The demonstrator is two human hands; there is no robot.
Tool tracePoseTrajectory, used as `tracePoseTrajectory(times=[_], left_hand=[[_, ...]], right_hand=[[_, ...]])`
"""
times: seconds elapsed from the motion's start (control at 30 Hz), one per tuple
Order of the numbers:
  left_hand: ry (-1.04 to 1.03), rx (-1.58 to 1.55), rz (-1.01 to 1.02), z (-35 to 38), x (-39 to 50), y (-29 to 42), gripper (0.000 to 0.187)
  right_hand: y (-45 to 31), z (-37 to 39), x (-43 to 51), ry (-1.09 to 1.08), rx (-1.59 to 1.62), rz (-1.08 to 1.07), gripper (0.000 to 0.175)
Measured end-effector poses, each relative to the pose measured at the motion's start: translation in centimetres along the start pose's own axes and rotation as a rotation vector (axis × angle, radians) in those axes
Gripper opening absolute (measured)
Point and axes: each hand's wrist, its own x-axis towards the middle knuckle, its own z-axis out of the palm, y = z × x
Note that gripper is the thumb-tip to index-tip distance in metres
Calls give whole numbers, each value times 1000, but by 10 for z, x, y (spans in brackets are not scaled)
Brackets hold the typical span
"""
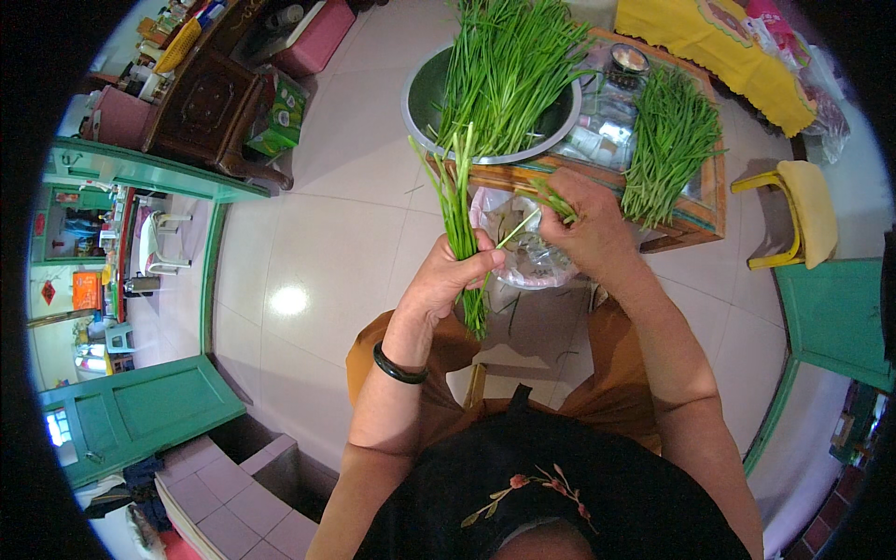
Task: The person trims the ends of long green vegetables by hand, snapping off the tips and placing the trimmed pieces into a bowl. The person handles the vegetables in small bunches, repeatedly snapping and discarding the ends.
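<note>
My left hand [441, 276] grips an upright bundle of long green stalks [458, 203], which look like garlic chives. One thin stalk [519, 229] slants from the left thumb toward my right hand [595, 227]. In the right fingers is a small bunch of green stalk ends [553, 199]. Below and between the hands stands a small bin lined with clear plastic [535, 271], with a few green scraps inside. A large metal basin [414, 115] beyond the left hand holds a big heap of long green stalks [507, 77]. Another pile of stalks [672, 147] lies on the low table at right.
The low wooden table [715, 217] has a glass top and carries a small round container [628, 59]. A yellow stool [805, 217] stands at right. Green scraps [513, 315] lie on the tiled floor [315, 245]. A carved dark wooden cabinet [206, 105] and an open green door [154, 413] are at left.
</note>
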Motion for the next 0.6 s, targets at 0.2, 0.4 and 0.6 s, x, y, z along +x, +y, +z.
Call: tracePoseTrajectory(times=[0.2, 0.4, 0.6], left_hand=[[11, -61, 76, -1, -11, 1, 16], [55, -118, 162, 0, -25, 4, 18], [45, -117, 173, 22, -48, 4, 19]], right_hand=[[-13, -13, 5, 211, 207, 111, 9], [-21, -13, -10, 100, 301, 359, 10], [-44, 2, -47, 15, 467, 430, 15]])
